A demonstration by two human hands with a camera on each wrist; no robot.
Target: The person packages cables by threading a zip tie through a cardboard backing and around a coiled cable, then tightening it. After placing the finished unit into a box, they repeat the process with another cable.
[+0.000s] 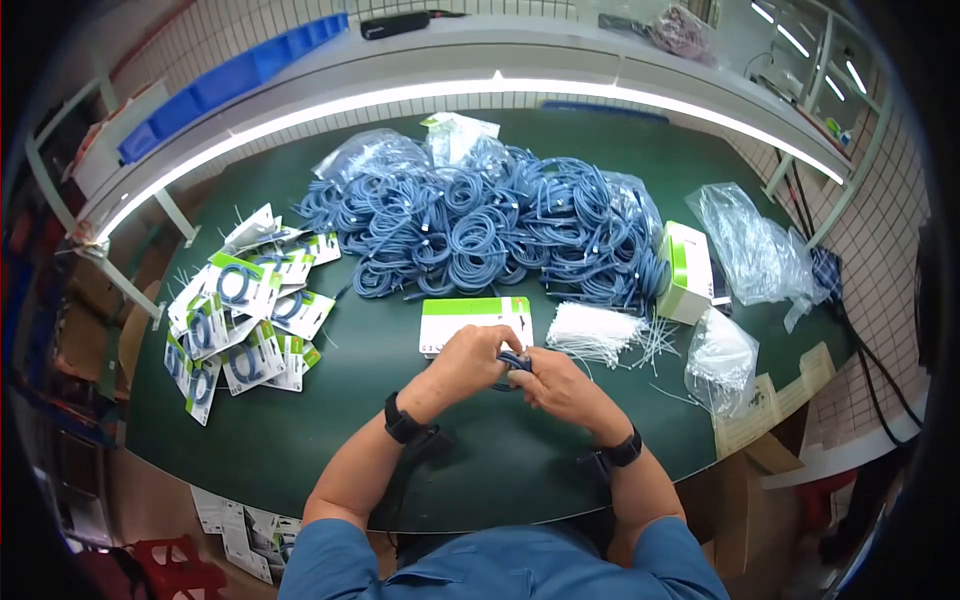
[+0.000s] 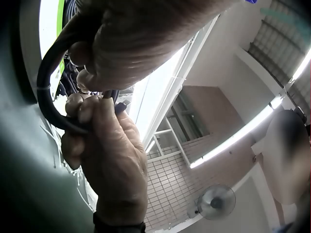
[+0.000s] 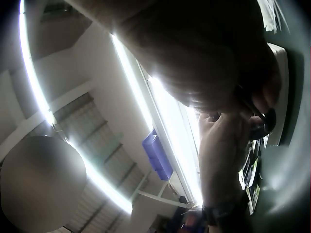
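Between the two hands a coiled dark blue cable (image 1: 515, 362) is held just in front of a white and green box (image 1: 470, 312). The left hand (image 1: 465, 368) grips the coil from the left, fingers curled round it. From the right, the right hand (image 1: 567, 385) pinches the same coil. In the left wrist view the cable loop (image 2: 44, 92) bows out past both hands, with a plug (image 2: 121, 107) by the right hand's (image 2: 114, 158) fingers. Dark shadow hides most of the coil in the right wrist view.
A large heap of coiled blue cables (image 1: 480, 235) lies behind the box. Carded cables (image 1: 235, 320) are piled at left. White cable ties (image 1: 595, 333), an upright green and white box (image 1: 686, 272) and plastic bags (image 1: 755, 245) lie at right.
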